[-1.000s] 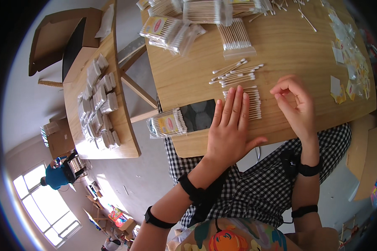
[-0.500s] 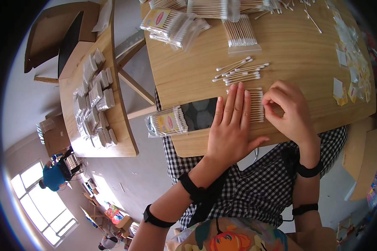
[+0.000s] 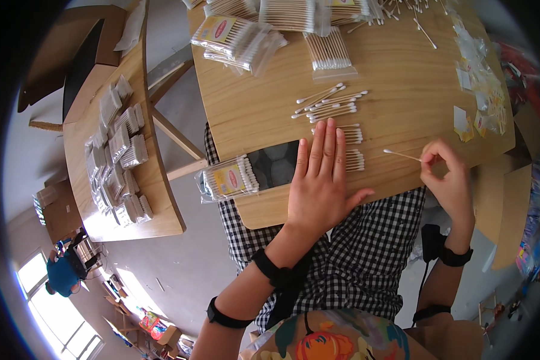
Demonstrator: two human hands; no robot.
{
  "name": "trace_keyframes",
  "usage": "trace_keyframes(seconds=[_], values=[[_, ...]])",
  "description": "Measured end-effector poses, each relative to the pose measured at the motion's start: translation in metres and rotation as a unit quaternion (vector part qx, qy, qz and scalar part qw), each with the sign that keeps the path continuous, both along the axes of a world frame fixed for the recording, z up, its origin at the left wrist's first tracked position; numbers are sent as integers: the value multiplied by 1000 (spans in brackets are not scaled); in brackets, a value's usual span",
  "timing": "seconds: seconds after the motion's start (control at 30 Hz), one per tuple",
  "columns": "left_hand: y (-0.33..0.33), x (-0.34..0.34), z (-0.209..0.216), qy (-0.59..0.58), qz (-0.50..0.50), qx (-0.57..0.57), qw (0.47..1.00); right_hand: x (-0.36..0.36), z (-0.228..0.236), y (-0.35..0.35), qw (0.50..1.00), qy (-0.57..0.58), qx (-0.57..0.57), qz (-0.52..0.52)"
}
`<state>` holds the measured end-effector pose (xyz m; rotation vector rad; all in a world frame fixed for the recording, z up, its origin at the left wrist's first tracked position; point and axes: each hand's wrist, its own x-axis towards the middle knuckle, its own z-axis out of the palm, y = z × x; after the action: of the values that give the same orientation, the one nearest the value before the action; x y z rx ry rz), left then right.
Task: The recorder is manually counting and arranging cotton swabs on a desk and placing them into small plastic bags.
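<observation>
My left hand lies flat with its fingers stretched out, pressing on a row of cotton swabs whose white tips stick out to its right. A gap shows in that row. To the right, my right hand pinches one cotton swab by its end, holding it apart from the row. Left of my left hand is a dark strip with a hexagon pattern, with a clear bag of cotton swabs and a yellow card at its left end. Loose swabs lie just beyond my fingertips.
Filled swab bags are piled at the table's far side, with one bag nearer. Clear bags and yellow cards lie along the right edge. A second table at left bears more packs. Another person is far off.
My right hand has moved right, away from the row, with a swab in its pinch. A gap has opened in the row. My left hand stays flat; the whole view has shifted slightly.
</observation>
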<state>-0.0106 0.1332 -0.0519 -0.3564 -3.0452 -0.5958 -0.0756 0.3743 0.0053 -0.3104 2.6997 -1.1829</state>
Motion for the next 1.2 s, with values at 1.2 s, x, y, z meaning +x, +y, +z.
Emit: trace_keyframes(seconds=[1.2], values=[[-1, 0, -2, 16, 3, -4, 1000, -15, -5, -83, 956, 136, 166, 201]])
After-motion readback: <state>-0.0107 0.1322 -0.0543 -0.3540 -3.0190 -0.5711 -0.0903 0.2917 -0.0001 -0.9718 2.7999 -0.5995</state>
